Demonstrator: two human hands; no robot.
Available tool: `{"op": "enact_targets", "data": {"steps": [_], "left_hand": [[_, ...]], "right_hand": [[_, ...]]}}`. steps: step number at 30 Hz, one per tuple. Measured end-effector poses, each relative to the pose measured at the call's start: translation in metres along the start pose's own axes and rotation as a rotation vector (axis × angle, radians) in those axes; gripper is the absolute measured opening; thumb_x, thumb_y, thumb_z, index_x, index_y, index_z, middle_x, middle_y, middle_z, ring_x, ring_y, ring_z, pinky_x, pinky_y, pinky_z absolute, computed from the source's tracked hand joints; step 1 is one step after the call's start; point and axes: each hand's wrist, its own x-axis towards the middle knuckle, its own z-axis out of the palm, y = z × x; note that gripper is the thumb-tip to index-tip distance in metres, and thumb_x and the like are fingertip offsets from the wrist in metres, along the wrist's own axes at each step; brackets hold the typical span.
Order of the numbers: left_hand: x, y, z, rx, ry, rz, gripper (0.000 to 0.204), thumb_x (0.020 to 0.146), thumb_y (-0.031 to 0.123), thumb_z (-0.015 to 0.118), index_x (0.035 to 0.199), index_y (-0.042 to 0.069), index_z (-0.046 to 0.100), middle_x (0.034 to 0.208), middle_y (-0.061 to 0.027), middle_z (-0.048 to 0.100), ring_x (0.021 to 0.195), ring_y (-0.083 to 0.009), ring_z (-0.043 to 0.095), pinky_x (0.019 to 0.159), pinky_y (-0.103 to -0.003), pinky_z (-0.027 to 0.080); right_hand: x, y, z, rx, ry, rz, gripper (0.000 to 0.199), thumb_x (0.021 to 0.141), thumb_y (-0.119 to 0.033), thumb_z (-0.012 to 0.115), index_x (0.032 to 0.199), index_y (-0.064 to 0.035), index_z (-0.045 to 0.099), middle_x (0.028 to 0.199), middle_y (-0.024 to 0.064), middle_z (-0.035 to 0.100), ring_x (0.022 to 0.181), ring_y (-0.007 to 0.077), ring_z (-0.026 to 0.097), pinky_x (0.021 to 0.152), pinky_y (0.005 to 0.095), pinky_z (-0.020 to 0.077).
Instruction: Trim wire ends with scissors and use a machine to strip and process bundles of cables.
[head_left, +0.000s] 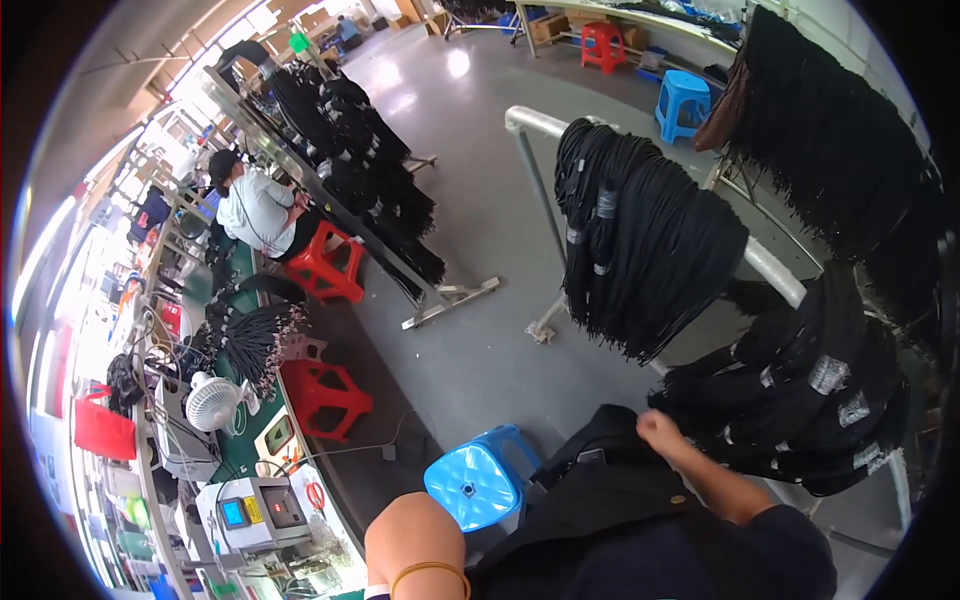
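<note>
My right hand [660, 430] hangs in front of my dark clothing, its fingers curled into a loose fist with nothing showing in it. Just beyond it, bundles of black cables [800, 400] tied with clear wrap hang low on a metal rack. My left hand [415, 540] is at the lower edge, close up, with a gold-coloured bangle [430, 569] at its wrist. Its fingers are hidden from view. The blue plastic stool [473, 480] stands nearest to it on the floor.
A rack rail [775, 270] carries another thick bundle of black cables [645, 240] ahead. On the left, a green workbench [240, 445] holds a white fan [213, 402] and a boxy machine [255, 515]. A red stool [325, 395] stands beside it; farther off, a person [258, 208] sits.
</note>
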Motion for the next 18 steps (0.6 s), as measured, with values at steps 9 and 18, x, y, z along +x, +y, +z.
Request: {"op": "enact_targets", "data": {"steps": [9,18], "left_hand": [[-0.052,-0.021,-0.067,0.117,0.117,-0.026,0.042,0.084,0.008,0.047,0.123,-0.005,0.039,0.130,-0.0174,0.031,0.123,-0.0322,0.027,0.104,-0.039,0.026],[-0.131,-0.127,-0.101,-0.021,0.205,-0.178,0.043,0.089,0.019,0.043,0.124,-0.005,0.038,0.129,-0.0180,0.037,0.122,-0.0251,0.034,0.098,-0.037,0.035]], "right_hand": [[0.197,-0.204,-0.036,0.318,0.559,-0.348,0.058,0.081,-0.005,0.056,0.131,-0.0036,0.027,0.133,0.0149,0.034,0.122,0.0211,0.036,0.096,0.0326,0.0345],[0.234,-0.225,-0.028,0.456,0.543,-0.264,0.069,0.077,0.001,0.051,0.137,-0.0044,0.017,0.140,0.0093,0.025,0.127,0.0201,0.028,0.099,0.0367,0.0314]]}}
